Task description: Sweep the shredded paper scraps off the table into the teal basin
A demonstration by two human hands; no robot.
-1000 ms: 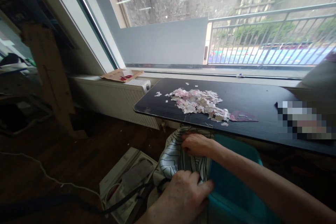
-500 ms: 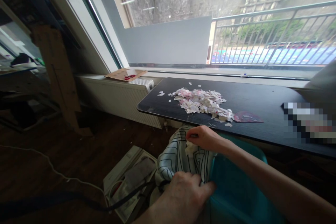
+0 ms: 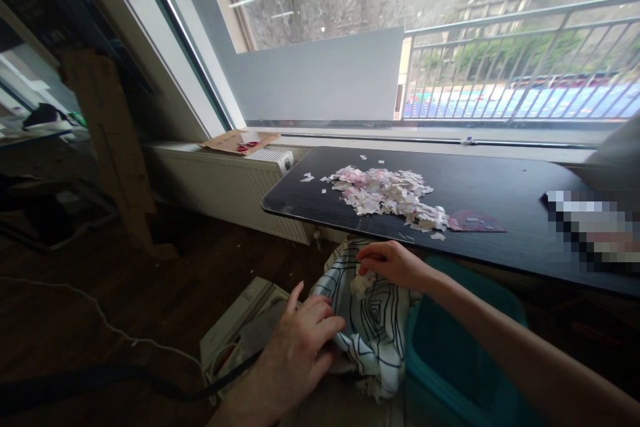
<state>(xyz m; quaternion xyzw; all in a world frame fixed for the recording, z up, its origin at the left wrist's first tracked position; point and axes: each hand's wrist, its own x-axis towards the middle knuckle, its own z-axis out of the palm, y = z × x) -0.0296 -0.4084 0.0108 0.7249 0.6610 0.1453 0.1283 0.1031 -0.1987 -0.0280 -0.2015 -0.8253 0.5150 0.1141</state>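
My right hand (image 3: 393, 263) hangs over the mouth of a white cloth bag (image 3: 377, 317) with black line patterns. Its fingers are curled down on a clump of pale paper scraps (image 3: 362, 285). At the bag's left side is my left hand (image 3: 307, 330), fingers spread and nothing seen in them. A large heap of torn white and pinkish paper scraps (image 3: 385, 191) lies on the black tabletop (image 3: 480, 180). Against the heap's right end rests a translucent pink flat piece (image 3: 477, 221) with a curved edge.
A teal plastic bin (image 3: 450, 347) stands right of the bag, under the table edge. On the floor to the left is a pale box (image 3: 225, 320) with a cable. A radiator (image 3: 240, 187) runs below the window. Cardboard with red-handled scissors (image 3: 247, 145) lies on top.
My left hand has moved left off the bag's front and spread its fingers. More of the bag's patterned cloth shows. My right hand has stayed nearly in place above the scraps.
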